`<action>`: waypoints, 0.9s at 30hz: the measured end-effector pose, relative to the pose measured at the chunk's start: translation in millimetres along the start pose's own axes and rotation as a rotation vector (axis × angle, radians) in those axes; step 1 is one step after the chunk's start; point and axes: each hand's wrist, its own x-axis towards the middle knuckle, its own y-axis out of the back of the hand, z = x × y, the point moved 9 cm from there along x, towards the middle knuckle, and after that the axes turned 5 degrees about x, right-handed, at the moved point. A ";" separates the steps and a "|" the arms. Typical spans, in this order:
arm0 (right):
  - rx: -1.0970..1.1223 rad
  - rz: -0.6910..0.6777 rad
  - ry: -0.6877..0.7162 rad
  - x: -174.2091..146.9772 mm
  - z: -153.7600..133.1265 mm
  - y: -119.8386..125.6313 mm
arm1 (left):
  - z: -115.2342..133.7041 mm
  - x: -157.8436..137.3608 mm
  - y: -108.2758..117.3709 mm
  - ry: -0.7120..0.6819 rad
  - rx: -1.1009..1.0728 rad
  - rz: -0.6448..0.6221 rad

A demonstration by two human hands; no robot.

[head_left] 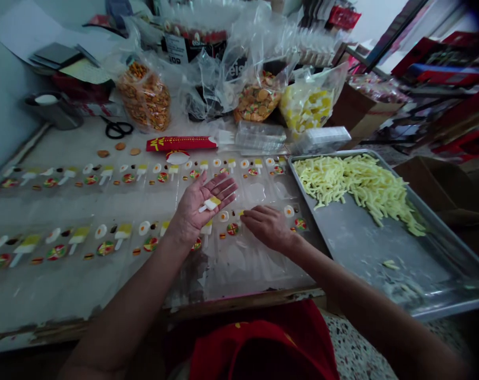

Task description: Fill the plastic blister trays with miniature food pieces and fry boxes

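Currently left of tray (356,253) | left hand (194,199) flat beneath popsicle (212,203) | right hand (269,225) at yellow piece (241,213), grip unclear | palm tilt could spill popsicle

Just the one view here, from a cam on the wearer's head, facing forward and tilted well down over the counter (76,205). Looks like a wide lens tbh. Red clothing (215,348) pokes in at the bottom edge, and the forearms (366,295) run up from the lower corners. Left hand (194,205) and right hand (271,228) land mid-frame, near enough to tell fingers (225,186) apart. Metal tray (362,269) sits far right, plastic bags (144,100) up top.
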 end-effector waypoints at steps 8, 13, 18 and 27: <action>0.322 0.145 -0.327 2.4 17.6 19.8 | -21.9 20.2 -25.4 -0.037 0.076 -0.042; 1.017 0.377 -0.690 11.8 64.3 26.7 | -31.8 45.6 -79.5 -0.201 0.157 -0.065; 1.268 0.427 -0.772 5.1 90.6 52.9 | -20.5 46.9 -128.1 -0.475 0.333 -0.066; 0.970 0.236 -0.934 -70.3 136.6 22.5 | 29.0 24.4 -49.2 -0.435 0.488 0.273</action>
